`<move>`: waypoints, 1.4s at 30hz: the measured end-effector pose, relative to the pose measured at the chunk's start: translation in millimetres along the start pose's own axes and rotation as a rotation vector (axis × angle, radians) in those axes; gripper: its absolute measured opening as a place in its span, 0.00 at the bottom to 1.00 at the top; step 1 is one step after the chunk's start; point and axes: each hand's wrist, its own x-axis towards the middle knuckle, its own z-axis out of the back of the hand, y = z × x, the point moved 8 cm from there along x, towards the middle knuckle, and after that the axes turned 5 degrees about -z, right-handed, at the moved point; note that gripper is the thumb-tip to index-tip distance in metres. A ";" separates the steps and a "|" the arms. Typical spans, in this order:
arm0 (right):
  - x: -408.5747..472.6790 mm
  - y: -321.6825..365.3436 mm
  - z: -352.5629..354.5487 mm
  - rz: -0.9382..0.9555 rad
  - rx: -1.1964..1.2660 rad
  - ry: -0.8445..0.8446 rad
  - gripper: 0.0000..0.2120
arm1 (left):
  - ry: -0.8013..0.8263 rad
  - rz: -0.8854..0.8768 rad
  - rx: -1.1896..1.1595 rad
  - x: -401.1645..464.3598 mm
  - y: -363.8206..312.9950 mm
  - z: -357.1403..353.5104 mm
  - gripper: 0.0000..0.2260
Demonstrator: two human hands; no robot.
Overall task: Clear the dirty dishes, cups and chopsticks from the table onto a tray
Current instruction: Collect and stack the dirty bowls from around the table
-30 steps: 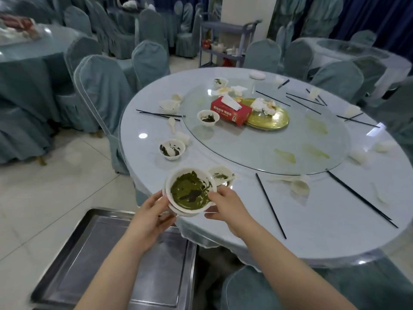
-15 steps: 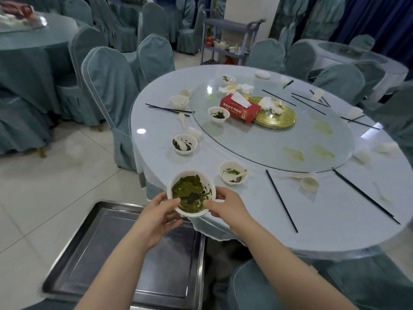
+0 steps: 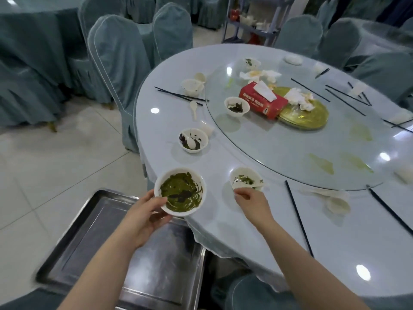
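Note:
My left hand [image 3: 145, 212] grips a white bowl smeared with green residue [image 3: 180, 190] at the table's near edge, just above the corner of a bare metal tray [image 3: 93, 233]. My right hand [image 3: 251, 201] touches the near rim of a small dirty bowl [image 3: 245, 181] on the table; its fingers are curled at the rim. Other dirty bowls stand at the left [image 3: 193, 139], on the glass turntable [image 3: 237, 106] and further back [image 3: 192, 86]. Black chopsticks lie to the right of my right hand [image 3: 298, 220] and at the back left [image 3: 178, 95].
A red tissue box [image 3: 259, 101] and a gold plate [image 3: 306, 115] with crumpled napkins sit on the glass turntable [image 3: 290, 148]. White spoons and more chopsticks lie around the round table [image 3: 245, 233]. Covered chairs [image 3: 120, 57] stand at the left.
My right hand let go of the green-smeared bowl and moved right to the small bowl. My left hand now holds the big bowl alone. The view has come closer.

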 end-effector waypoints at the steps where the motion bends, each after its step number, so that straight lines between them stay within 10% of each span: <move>1: 14.6 -0.2 6.2 0.030 -0.097 -0.043 0.13 | -0.017 0.001 -0.004 6.7 -1.7 0.9 0.12; 10: 108.5 3.5 3.6 0.239 -1.244 -0.054 0.12 | -0.159 -0.003 -0.041 48.5 -14.1 3.8 0.11; 20: 133.8 83.2 -5.1 0.376 -0.640 -0.008 0.09 | -0.249 -0.031 -0.068 70.6 -35.9 4.3 0.08; 33: 213.1 164.2 -127.5 0.401 -0.571 0.171 0.18 | -0.367 -0.129 -0.128 62.8 -66.9 39.5 0.15; 42: 217.3 184.8 -146.7 0.528 -0.650 0.120 0.05 | -0.377 -0.158 -0.134 71.9 -78.3 49.6 0.13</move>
